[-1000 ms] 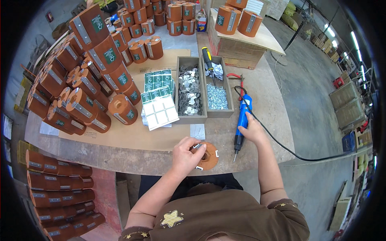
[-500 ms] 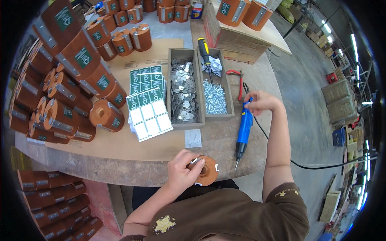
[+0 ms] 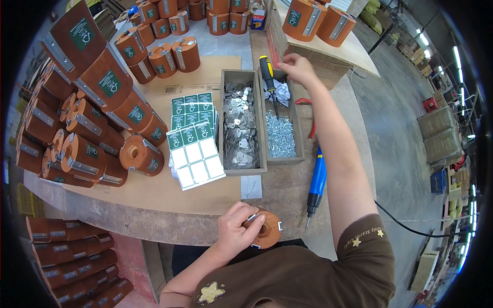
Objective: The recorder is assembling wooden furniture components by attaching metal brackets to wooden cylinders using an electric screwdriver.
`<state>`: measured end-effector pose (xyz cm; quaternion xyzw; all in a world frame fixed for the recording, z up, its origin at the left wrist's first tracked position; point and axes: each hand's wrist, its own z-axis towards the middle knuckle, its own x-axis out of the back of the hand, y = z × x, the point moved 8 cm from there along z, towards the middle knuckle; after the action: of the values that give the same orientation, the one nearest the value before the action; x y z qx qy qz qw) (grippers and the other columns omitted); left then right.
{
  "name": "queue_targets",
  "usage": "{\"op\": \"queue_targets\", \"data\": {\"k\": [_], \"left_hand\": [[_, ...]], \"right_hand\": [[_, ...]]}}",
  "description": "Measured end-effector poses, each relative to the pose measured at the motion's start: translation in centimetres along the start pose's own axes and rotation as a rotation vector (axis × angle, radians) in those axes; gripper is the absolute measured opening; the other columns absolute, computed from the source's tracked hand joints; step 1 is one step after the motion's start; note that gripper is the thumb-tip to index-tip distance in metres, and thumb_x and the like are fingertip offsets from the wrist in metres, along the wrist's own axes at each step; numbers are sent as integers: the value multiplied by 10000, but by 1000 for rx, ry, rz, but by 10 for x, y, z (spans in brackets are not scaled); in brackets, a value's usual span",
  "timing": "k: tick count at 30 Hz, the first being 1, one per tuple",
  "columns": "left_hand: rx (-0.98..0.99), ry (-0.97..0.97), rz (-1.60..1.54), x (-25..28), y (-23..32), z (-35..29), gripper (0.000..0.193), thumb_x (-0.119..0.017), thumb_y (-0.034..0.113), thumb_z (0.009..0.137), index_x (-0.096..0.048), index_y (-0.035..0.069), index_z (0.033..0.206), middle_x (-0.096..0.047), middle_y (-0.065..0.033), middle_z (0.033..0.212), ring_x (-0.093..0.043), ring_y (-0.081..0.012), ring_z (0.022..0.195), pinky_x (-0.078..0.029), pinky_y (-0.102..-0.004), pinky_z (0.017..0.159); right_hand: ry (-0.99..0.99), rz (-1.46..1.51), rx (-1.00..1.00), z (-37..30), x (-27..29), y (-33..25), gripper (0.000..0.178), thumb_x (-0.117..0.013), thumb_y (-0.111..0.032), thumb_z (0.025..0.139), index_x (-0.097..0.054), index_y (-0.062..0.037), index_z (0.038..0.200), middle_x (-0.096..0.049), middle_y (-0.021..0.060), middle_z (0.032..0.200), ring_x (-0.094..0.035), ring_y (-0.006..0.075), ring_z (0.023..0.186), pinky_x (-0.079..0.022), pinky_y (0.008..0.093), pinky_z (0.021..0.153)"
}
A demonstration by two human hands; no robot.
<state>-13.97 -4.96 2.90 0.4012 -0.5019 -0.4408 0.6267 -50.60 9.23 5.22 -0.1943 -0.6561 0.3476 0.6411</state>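
By the table's front edge my left hand (image 3: pixel 237 229) is closed around a round orange-brown wooden cylinder (image 3: pixel 270 233), its end face with a central hole turned up and metal strips at its rim. My right hand (image 3: pixel 298 68) is stretched far forward over the right end of a wooden box (image 3: pixel 299 146), its fingers partly curled and apart, nothing visible in them. Just left of its fingertips stands a yellow-and-black screwdriver (image 3: pixel 266 69), shaft down among small silver screws (image 3: pixel 280 136). Beneath my right forearm lies a blue electric screwdriver (image 3: pixel 318 177), partly hidden.
A second wooden box (image 3: pixel 263 167) holds flat metal tabs (image 3: pixel 241 123). Green-and-white label sheets (image 3: pixel 192 154) lie left of it. Stacked brown cylinders (image 3: pixel 141 154) crowd the left and back. Red-handled pliers (image 3: pixel 314 128) are half covered by my arm. A black cable (image 3: pixel 411 228) hangs at right.
My right hand has moved forward and left, from the top of the blue electric screwdriver to beside the yellow-and-black screwdriver's handle. My left hand keeps holding the cylinder.
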Motion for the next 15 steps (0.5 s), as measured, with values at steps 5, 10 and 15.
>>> {"op": "queue_targets", "data": {"k": [5, 10, 15], "left_hand": [[-10, 27, 0, -1, -1, -1, 148, -649, 77, 693, -590, -33, 771, -567, -118, 705, -565, -202, 617, -440, -271, 547], [-61, 77, -4, -1, -1, -4, 107, -637, 97, 698, -591, 5, 731, -558, -83, 682, -547, -189, 544, -430, -270, 488], [-48, 117, 4, 3, 0, -6, 108, -627, 109, 702, -580, 12, 711, -541, -83, 663, -524, -183, 509, -409, -274, 469]], "right_hand": [[161, -247, 59, 14, -64, -7, 584, -610, -237, 734, -332, 13, 1183, -415, 299, 1134, -431, 410, 1063, -355, 397, 914], [223, -255, 64, 8, -54, -10, 642, -618, -178, 686, -317, -34, 1234, -448, 282, 1110, -452, 404, 1036, -371, 391, 884], [224, -57, 205, -35, 2, -60, 714, -635, -207, 619, -329, 4, 1229, -526, 247, 1024, -533, 334, 959, -431, 368, 802]]}}
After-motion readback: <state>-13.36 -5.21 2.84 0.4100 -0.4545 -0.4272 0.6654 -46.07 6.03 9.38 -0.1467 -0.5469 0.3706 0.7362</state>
